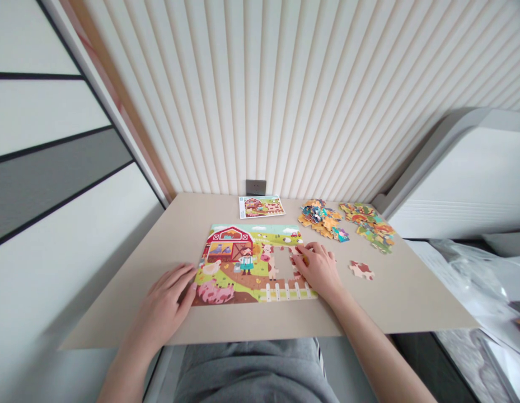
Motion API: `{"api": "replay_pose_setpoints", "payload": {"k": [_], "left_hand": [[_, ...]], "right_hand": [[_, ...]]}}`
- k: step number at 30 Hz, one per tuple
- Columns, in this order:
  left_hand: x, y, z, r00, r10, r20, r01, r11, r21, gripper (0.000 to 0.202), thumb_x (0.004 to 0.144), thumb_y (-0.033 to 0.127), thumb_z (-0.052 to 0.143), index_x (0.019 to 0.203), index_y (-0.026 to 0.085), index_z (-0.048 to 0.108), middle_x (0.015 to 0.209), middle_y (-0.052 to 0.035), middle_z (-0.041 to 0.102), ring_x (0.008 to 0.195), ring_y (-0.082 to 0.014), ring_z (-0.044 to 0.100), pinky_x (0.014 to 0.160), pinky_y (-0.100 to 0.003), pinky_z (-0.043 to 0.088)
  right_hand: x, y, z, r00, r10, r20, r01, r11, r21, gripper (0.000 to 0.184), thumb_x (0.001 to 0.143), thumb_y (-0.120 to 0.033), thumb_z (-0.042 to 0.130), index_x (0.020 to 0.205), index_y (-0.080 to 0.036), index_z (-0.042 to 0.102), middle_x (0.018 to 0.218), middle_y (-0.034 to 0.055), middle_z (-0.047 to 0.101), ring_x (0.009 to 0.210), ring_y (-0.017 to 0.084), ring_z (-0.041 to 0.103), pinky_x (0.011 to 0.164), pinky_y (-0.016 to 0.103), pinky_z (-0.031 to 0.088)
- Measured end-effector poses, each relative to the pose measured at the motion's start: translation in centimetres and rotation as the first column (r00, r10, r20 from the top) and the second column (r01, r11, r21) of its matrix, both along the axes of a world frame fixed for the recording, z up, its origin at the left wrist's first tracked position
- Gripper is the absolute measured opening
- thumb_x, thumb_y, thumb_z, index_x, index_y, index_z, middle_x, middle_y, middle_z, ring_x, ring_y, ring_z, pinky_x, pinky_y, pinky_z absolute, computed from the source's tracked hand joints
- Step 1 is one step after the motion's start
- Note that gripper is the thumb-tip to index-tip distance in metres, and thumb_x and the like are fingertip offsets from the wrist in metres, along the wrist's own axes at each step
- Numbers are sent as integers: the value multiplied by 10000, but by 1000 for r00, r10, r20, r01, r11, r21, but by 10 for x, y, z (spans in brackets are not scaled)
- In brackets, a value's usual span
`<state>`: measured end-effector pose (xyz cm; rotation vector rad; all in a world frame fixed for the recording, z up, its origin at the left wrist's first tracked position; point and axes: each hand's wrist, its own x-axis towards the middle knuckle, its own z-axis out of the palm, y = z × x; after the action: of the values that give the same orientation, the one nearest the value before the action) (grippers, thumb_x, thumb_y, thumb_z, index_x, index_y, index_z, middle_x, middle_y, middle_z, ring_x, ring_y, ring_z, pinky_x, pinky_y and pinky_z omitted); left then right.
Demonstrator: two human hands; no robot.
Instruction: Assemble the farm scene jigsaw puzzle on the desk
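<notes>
A farm jigsaw puzzle (243,260) with a red barn lies on the beige table (394,296), nearly filled, with one gap near its right side. My left hand (167,302) rests flat and open on the table, fingertips touching the puzzle's lower left corner. My right hand (316,266) lies on the puzzle's right part beside the gap, fingers bent and pressing on the pieces there. A single loose brown-and-white piece (361,270) lies on the table right of my right hand.
Two heaps of loose puzzle pieces (322,217) (371,224) sit at the back right. A small reference picture card (261,206) lies at the back, below a wall socket (255,187). A white bed frame (465,184) stands right of the table.
</notes>
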<state>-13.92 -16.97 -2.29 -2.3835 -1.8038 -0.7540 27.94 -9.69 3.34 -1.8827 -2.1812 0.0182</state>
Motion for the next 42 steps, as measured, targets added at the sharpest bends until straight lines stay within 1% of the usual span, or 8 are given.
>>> {"api": "replay_pose_setpoints", "payload": {"k": [5, 9, 14, 23, 28, 33, 38, 42], "left_hand": [[-2, 0, -2, 1000, -9, -18, 9, 1000, 1, 430, 1021, 400, 495, 1410, 245, 590, 1459, -94, 604, 1365, -299, 546, 1167, -494, 441], [-2, 0, -3, 1000, -5, -17, 5, 1000, -1, 433, 1020, 406, 498, 1407, 237, 592, 1462, -95, 602, 1367, -299, 544, 1171, -496, 438], [-3, 2, -4, 1000, -5, 11, 5, 1000, 6, 427, 1009, 421, 515, 1392, 262, 615, 1450, -80, 617, 1355, -298, 558, 1161, -482, 452], [-3, 2, -3, 1000, -6, 1, 6, 1000, 9, 437, 1015, 431, 502, 1398, 254, 615, 1444, -88, 622, 1348, -294, 569, 1161, -476, 456], [-1, 1, -1, 1000, 1, 7, -1, 1000, 19, 427, 1011, 423, 509, 1390, 263, 621, 1447, -79, 621, 1351, -291, 566, 1161, -470, 457], [-1, 1, -2, 1000, -3, 1, 3, 1000, 18, 418, 1014, 421, 505, 1382, 259, 623, 1446, -82, 620, 1348, -292, 569, 1160, -475, 457], [-1, 1, -2, 1000, 6, -30, -6, 1000, 6, 421, 1023, 421, 495, 1387, 242, 610, 1454, -89, 613, 1359, -300, 556, 1153, -495, 457], [0, 1, -1, 1000, 3, -25, -2, 1000, 13, 419, 1023, 418, 496, 1386, 248, 616, 1447, -89, 619, 1356, -298, 561, 1153, -484, 460]], "right_hand": [[0, 0, 2, 999, 15, 34, -15, 1000, -5, 336, 1041, -464, 485, 1266, -347, 705, 1219, 82, 625, 1107, 267, 581, 930, 409, 389], [5, 0, 2, 998, 56, 42, -56, 998, 7, 362, 1061, -463, 444, 1320, -353, 672, 1244, 85, 623, 1118, 263, 578, 944, 402, 391], [9, 0, 0, 996, 79, 46, -80, 997, 12, 376, 1077, -439, 406, 1356, -372, 649, 1272, 85, 622, 1143, 267, 569, 945, 402, 389], [8, -1, 2, 994, 95, 46, -97, 995, 31, 360, 1065, -410, 432, 1326, -346, 671, 1269, 80, 637, 1156, 264, 565, 945, 403, 388], [6, -3, 5, 991, 128, 49, -130, 991, 38, 367, 1069, -362, 406, 1324, -303, 663, 1342, 86, 637, 1180, 258, 569, 985, 404, 380], [6, -2, 4, 991, 135, 22, -135, 990, 35, 409, 1067, -349, 395, 1424, -281, 582, 1395, 93, 630, 1222, 264, 554, 1005, 408, 377], [10, 1, 1, 989, 148, 17, -148, 989, 13, 403, 1070, -374, 388, 1395, -315, 619, 1409, 79, 616, 1226, 267, 545, 1003, 422, 383], [10, 3, -1, 990, 140, -1, -140, 990, 12, 404, 1073, -378, 379, 1386, -322, 628, 1395, 79, 621, 1226, 264, 547, 1016, 430, 385]]}}
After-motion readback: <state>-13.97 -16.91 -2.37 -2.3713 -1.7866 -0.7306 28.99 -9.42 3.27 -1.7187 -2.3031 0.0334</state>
